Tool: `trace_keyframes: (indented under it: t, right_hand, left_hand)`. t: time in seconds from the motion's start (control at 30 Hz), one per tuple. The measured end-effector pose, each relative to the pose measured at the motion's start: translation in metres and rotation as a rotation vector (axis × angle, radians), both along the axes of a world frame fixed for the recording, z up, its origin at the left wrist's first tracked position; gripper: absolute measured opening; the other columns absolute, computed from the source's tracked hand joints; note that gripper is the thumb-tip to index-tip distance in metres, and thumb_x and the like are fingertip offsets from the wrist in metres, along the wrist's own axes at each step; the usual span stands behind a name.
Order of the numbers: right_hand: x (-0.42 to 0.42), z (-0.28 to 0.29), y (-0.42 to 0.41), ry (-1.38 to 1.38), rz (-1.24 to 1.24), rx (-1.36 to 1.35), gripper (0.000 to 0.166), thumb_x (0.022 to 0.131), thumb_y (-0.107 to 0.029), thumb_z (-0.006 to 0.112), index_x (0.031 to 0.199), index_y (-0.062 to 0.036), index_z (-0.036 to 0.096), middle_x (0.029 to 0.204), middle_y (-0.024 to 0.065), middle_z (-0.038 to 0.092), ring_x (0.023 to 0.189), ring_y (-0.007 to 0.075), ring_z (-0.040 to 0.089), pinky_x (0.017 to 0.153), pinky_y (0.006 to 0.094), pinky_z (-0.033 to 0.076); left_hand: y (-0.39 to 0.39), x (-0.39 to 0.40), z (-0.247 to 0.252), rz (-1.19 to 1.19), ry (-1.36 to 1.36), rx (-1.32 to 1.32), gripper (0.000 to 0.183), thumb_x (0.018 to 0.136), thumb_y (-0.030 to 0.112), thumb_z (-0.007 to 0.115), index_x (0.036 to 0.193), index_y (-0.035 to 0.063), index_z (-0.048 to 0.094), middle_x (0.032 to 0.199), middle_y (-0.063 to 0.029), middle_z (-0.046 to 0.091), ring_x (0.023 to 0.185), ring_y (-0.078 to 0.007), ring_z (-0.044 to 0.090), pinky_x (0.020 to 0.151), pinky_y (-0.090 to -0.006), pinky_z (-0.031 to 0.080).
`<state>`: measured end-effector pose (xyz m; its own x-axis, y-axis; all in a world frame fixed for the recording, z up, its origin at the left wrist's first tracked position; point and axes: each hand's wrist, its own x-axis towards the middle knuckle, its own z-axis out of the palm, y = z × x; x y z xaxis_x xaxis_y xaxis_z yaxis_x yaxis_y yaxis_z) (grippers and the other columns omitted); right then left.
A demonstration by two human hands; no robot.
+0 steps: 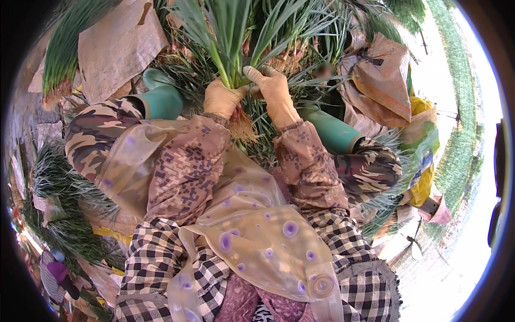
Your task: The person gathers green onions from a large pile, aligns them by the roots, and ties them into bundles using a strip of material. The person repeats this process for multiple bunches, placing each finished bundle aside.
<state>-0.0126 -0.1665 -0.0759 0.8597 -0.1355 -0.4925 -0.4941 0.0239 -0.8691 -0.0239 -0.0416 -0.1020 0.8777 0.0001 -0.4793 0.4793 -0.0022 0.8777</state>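
Observation:
My left hand (225,98), in a pale rubber glove, grips a bunch of green garlic (231,44) by its lower stalks. The leaves fan upward and away from me. Below the fist hang the bunch's reddish bases and tan roots (243,125). Close beside it, my right hand (275,90), gloved alike, has its thumb and fingers closed around the foot of a leafy green stalk (261,44) at the bunch's right side. The curled fingertips of this hand are partly hidden. Loose green leaves (261,141) lie beneath both hands.
More rooted green garlic (287,52) lies ahead; another bundle (60,60) is at upper left. Woven sacks (120,48) (378,80) flank my green boots (161,100) (334,126). A translucent apron (257,225) covers my lap. Another person (56,273) is at lower left.

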Motion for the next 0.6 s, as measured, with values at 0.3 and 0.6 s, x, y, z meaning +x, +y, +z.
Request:
trace_keyframes:
  t: [0.3,0.6]
  right_hand:
    - [-0.006,-0.016,-0.010,-0.092,-0.173,0.137,0.012,0.086,-0.005,0.058,0.092,0.0025,0.064,0.075,0.0052,0.063,0.055,0.0105,0.057,0.053,0.0238,0.050]
    - [-0.027,0.005,0.010,-0.205,-0.215,0.260,0.010,0.086,0.001,0.057,0.093,0.0014,0.064,0.075,0.0037,0.063,0.059,0.0095,0.055,0.057,0.0221,0.047]
  left_hand:
    - [0.003,0.001,-0.025,-0.066,0.072,-0.304,0.017,0.073,0.007,0.074,0.082,-0.0004,0.062,0.055,-0.0058,0.057,0.035,-0.0115,0.047,0.030,-0.0235,0.033]
    - [0.004,0.006,-0.038,0.200,0.192,-0.427,0.016,0.072,0.006,0.074,0.066,-0.0040,0.063,0.052,-0.0089,0.056,0.031,-0.0126,0.044,0.027,-0.0250,0.030]
